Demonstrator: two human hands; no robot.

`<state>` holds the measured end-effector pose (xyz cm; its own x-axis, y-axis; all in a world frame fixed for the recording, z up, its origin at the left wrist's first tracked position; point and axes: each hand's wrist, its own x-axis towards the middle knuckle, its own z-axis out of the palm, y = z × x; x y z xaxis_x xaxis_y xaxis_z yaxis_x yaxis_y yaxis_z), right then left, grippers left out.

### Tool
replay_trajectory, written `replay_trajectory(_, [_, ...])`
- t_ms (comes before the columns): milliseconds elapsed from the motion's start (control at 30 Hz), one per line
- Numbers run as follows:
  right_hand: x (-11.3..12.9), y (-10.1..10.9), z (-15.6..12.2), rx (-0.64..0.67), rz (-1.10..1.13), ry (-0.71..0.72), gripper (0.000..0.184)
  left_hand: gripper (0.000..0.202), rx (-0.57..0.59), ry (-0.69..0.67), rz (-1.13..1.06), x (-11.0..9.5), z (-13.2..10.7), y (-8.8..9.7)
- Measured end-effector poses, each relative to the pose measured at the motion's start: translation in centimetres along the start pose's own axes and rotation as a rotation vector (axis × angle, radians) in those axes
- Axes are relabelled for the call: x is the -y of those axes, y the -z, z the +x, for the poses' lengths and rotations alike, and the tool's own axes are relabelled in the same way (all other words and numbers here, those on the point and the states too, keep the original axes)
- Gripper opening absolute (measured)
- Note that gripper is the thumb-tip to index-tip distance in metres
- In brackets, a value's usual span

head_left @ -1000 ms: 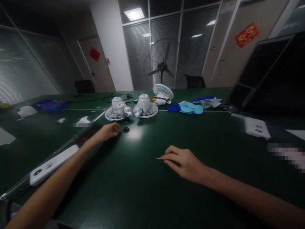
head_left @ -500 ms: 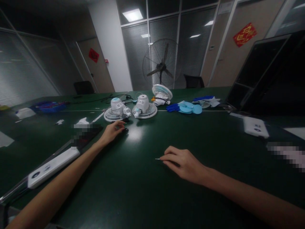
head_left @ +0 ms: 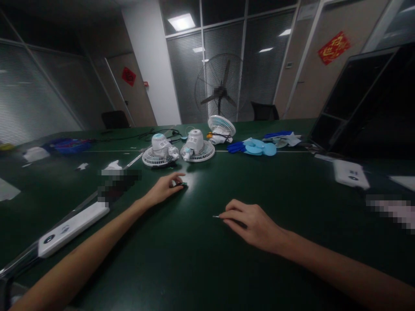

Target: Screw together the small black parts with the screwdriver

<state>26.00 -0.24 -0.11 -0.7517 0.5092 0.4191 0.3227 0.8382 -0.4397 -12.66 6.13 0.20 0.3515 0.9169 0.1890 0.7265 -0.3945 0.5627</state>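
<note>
My left hand [head_left: 166, 188] is closed over the table, pinching a small dark piece with a greenish edge [head_left: 183, 184] between thumb and fingers; its kind is too small to make out. My right hand [head_left: 248, 222] lies low over the green table [head_left: 181, 259]. Between its thumb and fingertips is a thin metal pin-like piece [head_left: 215, 216], pointing left. Beyond my left hand, two white fan heads rest grille-down, one at the left [head_left: 159, 151] and one beside it [head_left: 197, 147]. A third fan head [head_left: 221, 128] leans behind them.
Light-blue fan blades [head_left: 260, 147] lie by dark-blue gloves [head_left: 236, 147] at the back. On the left are a white fan stand part [head_left: 73, 226], crumpled white paper [head_left: 113, 165] and a blue basket [head_left: 71, 145]. Another white part [head_left: 351, 173] and a dark monitor-like panel [head_left: 353, 99] stand right.
My left hand has moved right and nearer to me, away from the left fan head, with the small piece in its fingers. My right hand has barely moved.
</note>
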Motion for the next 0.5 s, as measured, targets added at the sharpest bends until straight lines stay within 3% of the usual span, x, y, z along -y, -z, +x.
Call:
replay_trajectory(133, [0.0,0.0,0.0,-0.026,-0.026,-0.008,0.025,0.048,0.119,-0.103,-0.147,-5.7,-1.1,-3.4])
replay_trajectory(233, [-0.1,-0.1,0.0,-0.029,-0.034,-0.009,0.024,0.052,0.199,-0.129,-0.250,-8.8,-2.2,-5.2])
replay_trajectory(333, [-0.1,-0.1,-0.1,-0.033,-0.025,-0.011,0.024,0.054,0.216,-0.134,-0.280,-10.0,-3.0,-6.0])
replay_trajectory(500, [0.1,0.0,-0.1,-0.036,-0.026,-0.014,0.024,0.054,0.213,-0.131,-0.276,-10.1,-3.2,-6.0])
